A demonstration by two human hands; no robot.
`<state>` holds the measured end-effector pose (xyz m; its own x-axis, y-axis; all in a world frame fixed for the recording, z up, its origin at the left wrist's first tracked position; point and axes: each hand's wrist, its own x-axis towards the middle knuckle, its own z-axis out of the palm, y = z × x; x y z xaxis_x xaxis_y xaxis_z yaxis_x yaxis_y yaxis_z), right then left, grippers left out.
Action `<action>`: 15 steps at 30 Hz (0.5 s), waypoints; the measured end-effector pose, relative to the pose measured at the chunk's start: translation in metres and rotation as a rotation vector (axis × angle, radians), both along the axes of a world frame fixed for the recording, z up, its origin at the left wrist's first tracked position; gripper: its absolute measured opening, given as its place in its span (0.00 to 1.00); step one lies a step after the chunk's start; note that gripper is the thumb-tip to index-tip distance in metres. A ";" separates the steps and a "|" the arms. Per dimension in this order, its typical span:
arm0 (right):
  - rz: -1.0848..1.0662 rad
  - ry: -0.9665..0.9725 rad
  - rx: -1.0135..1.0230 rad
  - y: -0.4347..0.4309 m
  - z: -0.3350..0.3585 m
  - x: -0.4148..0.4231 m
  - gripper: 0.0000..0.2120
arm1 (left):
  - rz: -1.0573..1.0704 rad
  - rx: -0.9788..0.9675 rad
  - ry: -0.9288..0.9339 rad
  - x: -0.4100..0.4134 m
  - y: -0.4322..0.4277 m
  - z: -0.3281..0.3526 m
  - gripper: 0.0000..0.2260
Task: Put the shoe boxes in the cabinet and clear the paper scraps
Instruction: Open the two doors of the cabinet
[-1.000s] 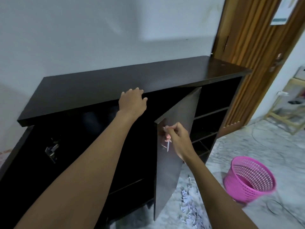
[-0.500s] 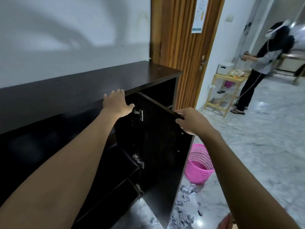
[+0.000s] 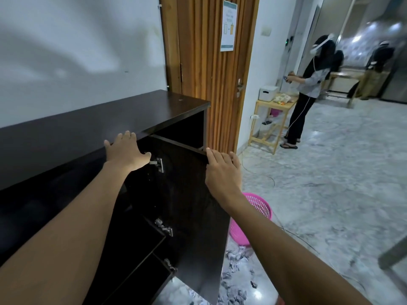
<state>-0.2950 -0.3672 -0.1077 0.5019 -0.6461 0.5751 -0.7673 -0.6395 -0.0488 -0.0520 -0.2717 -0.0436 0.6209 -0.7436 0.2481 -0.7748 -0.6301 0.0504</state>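
One dark, flat-slab cabinet (image 3: 92, 126) under left hand (image 3: 126, 154) and right hand (image 3: 221, 172)

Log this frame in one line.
left hand: flat on cabinet top edge | right hand: touches top edge of open door | paper scraps: on floor by pink basket | shoe boxes: none in view

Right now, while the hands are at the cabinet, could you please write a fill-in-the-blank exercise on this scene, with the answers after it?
1. The left hand rests flat on the ____ edge of the cabinet.
2. The right hand touches the upper corner of the door, which stands ____.
3. The basket is ____ in colour.
4. The paper scraps lie on the ____, not in the basket.

Answers: top; open; pink; floor
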 end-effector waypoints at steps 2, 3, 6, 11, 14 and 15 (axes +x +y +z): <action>0.016 0.009 -0.014 -0.001 -0.001 -0.002 0.26 | -0.003 -0.011 0.010 -0.001 0.001 0.000 0.38; 0.029 0.016 -0.022 -0.001 -0.003 -0.004 0.27 | 0.000 -0.008 0.008 -0.002 0.003 0.001 0.37; 0.080 0.086 -0.082 0.000 -0.009 -0.011 0.30 | -0.044 -0.059 0.046 -0.018 0.012 0.003 0.35; 0.204 0.032 -0.123 0.025 -0.015 -0.046 0.25 | -0.319 -0.355 0.419 -0.078 0.032 -0.025 0.24; 0.201 -0.169 0.033 0.048 -0.044 -0.088 0.22 | -0.497 -0.458 0.615 -0.119 0.039 -0.066 0.15; 0.185 -0.239 0.116 0.056 -0.056 -0.105 0.21 | -0.540 -0.454 0.670 -0.134 0.041 -0.081 0.14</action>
